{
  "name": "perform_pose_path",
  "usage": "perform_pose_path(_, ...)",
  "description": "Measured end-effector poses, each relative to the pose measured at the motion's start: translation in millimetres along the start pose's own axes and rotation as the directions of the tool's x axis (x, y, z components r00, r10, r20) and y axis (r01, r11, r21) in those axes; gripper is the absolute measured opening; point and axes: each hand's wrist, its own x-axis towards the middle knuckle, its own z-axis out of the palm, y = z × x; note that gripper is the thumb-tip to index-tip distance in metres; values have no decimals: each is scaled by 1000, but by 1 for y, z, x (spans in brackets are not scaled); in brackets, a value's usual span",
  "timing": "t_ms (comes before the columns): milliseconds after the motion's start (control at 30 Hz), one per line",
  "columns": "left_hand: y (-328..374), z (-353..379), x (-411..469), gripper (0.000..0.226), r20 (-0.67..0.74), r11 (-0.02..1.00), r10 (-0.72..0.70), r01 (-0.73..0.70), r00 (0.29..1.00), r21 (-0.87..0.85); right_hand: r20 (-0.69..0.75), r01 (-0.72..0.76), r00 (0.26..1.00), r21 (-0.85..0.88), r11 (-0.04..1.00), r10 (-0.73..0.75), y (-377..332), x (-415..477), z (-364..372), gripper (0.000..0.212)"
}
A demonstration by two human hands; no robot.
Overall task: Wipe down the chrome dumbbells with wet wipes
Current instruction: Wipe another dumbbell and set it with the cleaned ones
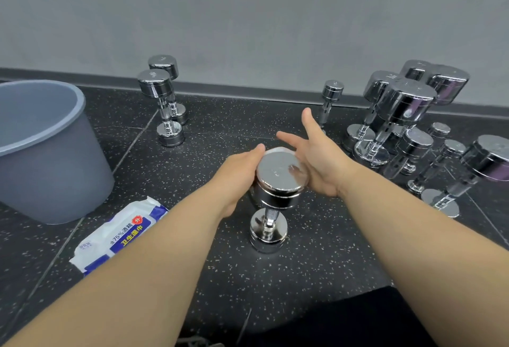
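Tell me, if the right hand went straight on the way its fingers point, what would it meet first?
Probably nothing near: the right hand points away and left over bare floor, toward the wall. Depth is unclear.

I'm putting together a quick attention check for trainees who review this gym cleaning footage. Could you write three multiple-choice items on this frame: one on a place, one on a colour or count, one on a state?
1. Where does the wet wipes pack lie?
A. inside the bin
B. on the floor, in front of the bin
C. on top of a dumbbell

2. What colour is the bin?
A. grey
B. red
C. green

3. How does the dumbbell between the hands stand?
A. on its side
B. lifted clear of the floor
C. upright on one end

Answers: 1 B, the pack rests on the speckled floor near the bin's base. 2 A, its wall and rim are grey. 3 C, its lower head sits on the floor, with the left hand and right hand at the top head.
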Motion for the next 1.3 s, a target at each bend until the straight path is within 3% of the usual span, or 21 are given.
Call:
perform_pose_path(100, -8, -6, -4, 35, -86, 1000, 24, -26, 996, -15, -94, 26, 995, 42, 999, -22, 12, 0, -2, 87)
perform_pose_path(200, -21, -5, -19, 23, -145, 997, -47, 38, 988, -65, -252, 89, 966, 135, 987, -53, 26, -7, 5, 74)
perform_pose_path(333, -24, 12, -38, 23, -50, 879, -263, 218, 963, -424, -392, 166, 919, 279, 946, -46, 46, -15, 19, 64)
perform_pose_path(467, -5, 7, -35, 16, -135, 749, -241, 96, 961, -655, -421, 187, 906, 299, 936, -46, 58, -20, 23, 58)
perform_pose_path(600, -16, 7, -48, 18, 25, 827, -280, 255, 960, -502, -414, 190, 910, 358, 914, -27, 59, -25, 22, 57)
perform_pose_path(667, -17, 8, -48, 19, 28, 818, -284, 257, 959, -514, -402, 185, 915, 389, 902, -14, 58, -30, 24, 55)
perform_pose_path(767, -8, 5, -35, 15, -42, 758, -190, 119, 981, -642, -397, 168, 918, 416, 894, 12, 63, -40, 31, 45)
perform_pose_path(833, -5, 9, -30, 17, -108, 844, -80, 10, 991, -536, -383, 164, 924, 415, 895, 8, 64, -46, 31, 31)
perform_pose_path(900, -11, 9, -35, 18, -169, 947, 21, -73, 985, -312, -379, 162, 925, 433, 887, 17, 62, -51, 30, 21)
perform_pose_path(967, -13, 5, -47, 30, -226, 980, 93, -130, 970, -153, -381, 164, 924, 443, 881, 20, 58, -53, 29, 16)
perform_pose_path(1067, -8, -2, -64, 29, -282, 967, 137, -190, 949, -168, -365, 123, 930, 385, 915, 29, 57, -53, 34, 17)
perform_pose_path(1200, -19, 8, -71, 17, -252, 982, 76, -116, 965, -150, -344, 90, 938, 361, 928, 43, 59, -58, 33, 20)
perform_pose_path(1300, -28, 15, -66, 19, -239, 961, -49, -20, 970, -277, -305, 34, 949, 343, 939, 77, 60, -60, 29, 41)
